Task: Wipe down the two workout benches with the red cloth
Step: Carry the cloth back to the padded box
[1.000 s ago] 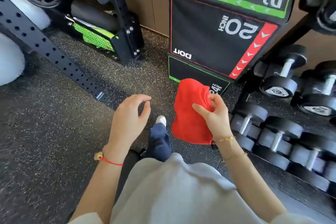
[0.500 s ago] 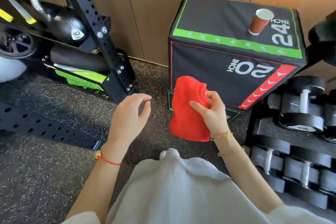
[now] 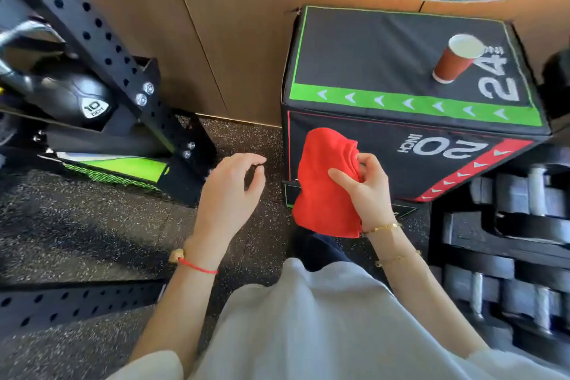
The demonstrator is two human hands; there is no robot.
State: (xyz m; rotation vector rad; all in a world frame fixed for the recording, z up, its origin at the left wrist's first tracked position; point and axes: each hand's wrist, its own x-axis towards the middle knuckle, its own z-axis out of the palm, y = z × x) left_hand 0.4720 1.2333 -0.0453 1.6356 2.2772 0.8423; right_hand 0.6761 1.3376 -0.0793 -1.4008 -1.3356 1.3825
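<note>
Cloth (image 3: 324, 182), red and bunched, hangs from the right hand (image 3: 367, 191), which grasps its upper edge with curled fingers and a thumb laid across the front of the fabric. It is held in the air in front of the lower face of a black box (image 3: 401, 77) marked "20 INCH" on the side and "24" on top; whether the fabric touches that face cannot be told. A red paper cup (image 3: 453, 62) stands upright on the box top, near the "24". The left hand (image 3: 229, 194) hovers over the speckled floor (image 3: 92, 225), well apart from the cloth, its fingers loosely curled around nothing. A red string bracelet (image 3: 197, 267) circles the left wrist, and a thin gold one (image 3: 382, 228) the right. To the left stands a black perforated rack (image 3: 101, 43) with a kettlebell (image 3: 71, 95) marked "10" behind it. Dumbbells (image 3: 518, 194) lie on the right, just beside the box. A pale garment (image 3: 324, 327) fills the bottom of the view. No bench shows.
</note>
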